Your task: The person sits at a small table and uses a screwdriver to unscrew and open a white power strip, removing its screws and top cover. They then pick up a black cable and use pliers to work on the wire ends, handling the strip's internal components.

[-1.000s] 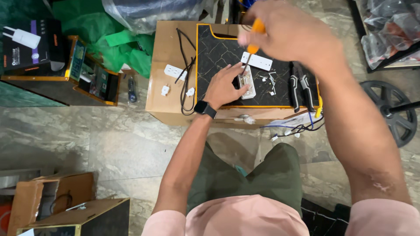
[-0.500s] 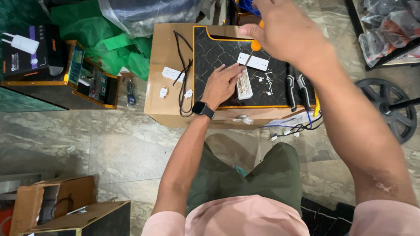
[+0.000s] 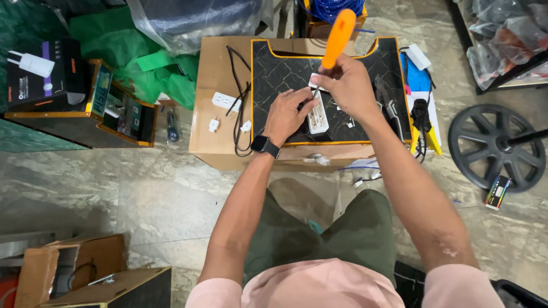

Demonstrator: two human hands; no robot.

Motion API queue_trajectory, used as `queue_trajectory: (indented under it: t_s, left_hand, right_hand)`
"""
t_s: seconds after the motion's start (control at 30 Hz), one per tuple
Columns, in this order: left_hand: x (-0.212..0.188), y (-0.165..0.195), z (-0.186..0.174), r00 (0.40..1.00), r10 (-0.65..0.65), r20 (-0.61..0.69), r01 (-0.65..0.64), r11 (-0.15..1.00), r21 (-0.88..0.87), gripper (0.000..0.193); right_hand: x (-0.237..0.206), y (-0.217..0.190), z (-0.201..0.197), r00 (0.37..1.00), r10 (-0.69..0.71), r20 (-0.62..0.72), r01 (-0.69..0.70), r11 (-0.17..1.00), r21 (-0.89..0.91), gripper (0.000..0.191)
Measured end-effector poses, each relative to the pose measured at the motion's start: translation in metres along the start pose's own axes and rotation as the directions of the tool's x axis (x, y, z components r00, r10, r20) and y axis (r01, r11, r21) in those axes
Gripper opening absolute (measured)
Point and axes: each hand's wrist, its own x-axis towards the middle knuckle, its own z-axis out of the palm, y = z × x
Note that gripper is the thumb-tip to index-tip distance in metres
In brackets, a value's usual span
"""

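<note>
A black cable (image 3: 235, 108) lies on the brown box (image 3: 214, 85). The left hand (image 3: 288, 114) presses down on the white power strip (image 3: 317, 117), fingers curled on it, on the black mat (image 3: 279, 74). The right hand (image 3: 348, 85) grips tight an orange screwdriver (image 3: 338, 37), tip down on the strip

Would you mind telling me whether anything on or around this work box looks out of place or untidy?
Small white parts lie scattered loose on the black mat, and white plugs sit off it on the cardboard box. A black cable trails loosely across the box. Nothing looks damaged or spilled.
</note>
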Motion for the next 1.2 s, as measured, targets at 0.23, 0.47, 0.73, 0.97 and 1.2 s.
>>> queue_trajectory:
  t_s: [0.23,0.47,0.73,0.97,1.2]
  left_hand:
    - [-0.001,0.005,-0.003,0.999,-0.042,0.027,0.045,0.992,-0.119,0.024]
    - [0.004,0.012,-0.001,1.0,-0.022,0.022,0.024,0.996,-0.082,0.018]
    - [0.005,0.021,-0.009,1.0,-0.008,0.029,0.011,0.992,-0.125,0.023]
    - [0.007,0.018,-0.002,1.0,0.004,0.013,-0.002,0.996,-0.091,0.018]
    - [0.002,0.017,-0.006,0.995,-0.085,0.053,0.092,0.985,-0.145,0.024]
  right_hand:
    - [-0.004,0.002,0.002,1.0,-0.004,0.002,0.003,0.939,0.344,0.033]
    - [-0.007,0.018,0.01,0.998,-0.043,0.046,0.024,0.931,0.365,0.034]
    - [-0.009,0.034,0.009,0.999,0.033,-0.033,-0.024,0.968,0.25,0.03]
    - [-0.014,0.028,0.009,0.998,0.001,0.07,-0.029,0.917,0.397,0.033]
    - [-0.017,0.039,0.017,0.988,-0.137,-0.069,0.144,0.983,0.115,0.01]
